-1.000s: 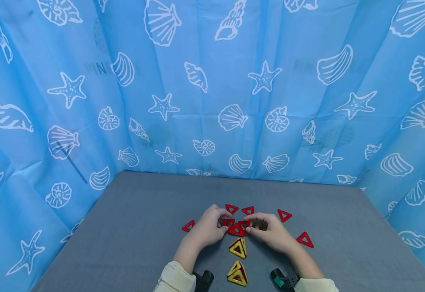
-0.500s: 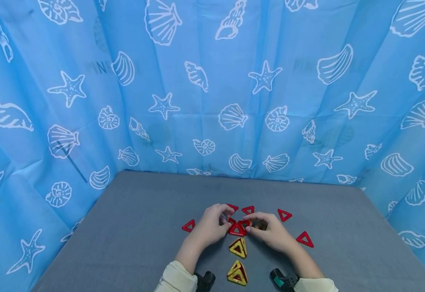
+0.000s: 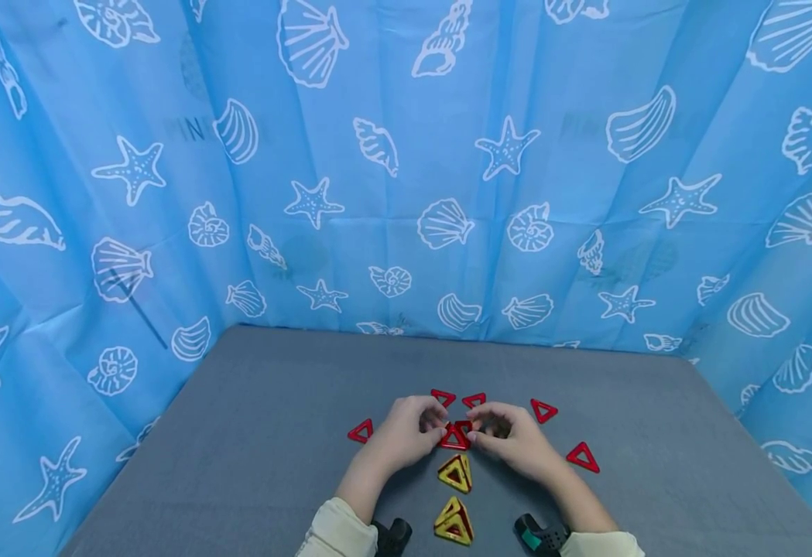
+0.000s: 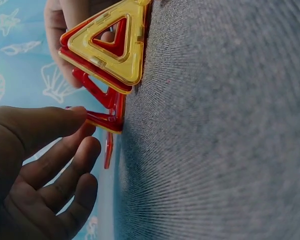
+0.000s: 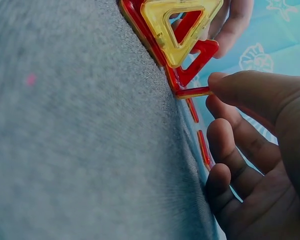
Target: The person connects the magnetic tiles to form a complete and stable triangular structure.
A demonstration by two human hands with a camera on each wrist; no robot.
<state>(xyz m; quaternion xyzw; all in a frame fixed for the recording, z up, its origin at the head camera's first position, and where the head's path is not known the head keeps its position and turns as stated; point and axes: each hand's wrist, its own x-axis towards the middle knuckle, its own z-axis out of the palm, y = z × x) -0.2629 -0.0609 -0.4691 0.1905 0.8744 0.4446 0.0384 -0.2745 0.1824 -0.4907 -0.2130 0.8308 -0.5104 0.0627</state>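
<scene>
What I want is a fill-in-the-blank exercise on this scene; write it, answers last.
The left hand and right hand both touch a structure coloured ____.
Below it, the head view shows ____ yellow-and-red structures.
The background colour of the curtain is ____.
Missing words: red; two; blue.

Glossy red triangular frames, hollow in the middle, cluster midway between left and right; the left piece and right piece stand raised at the cluster's sides, each pinched at its upper end
</scene>
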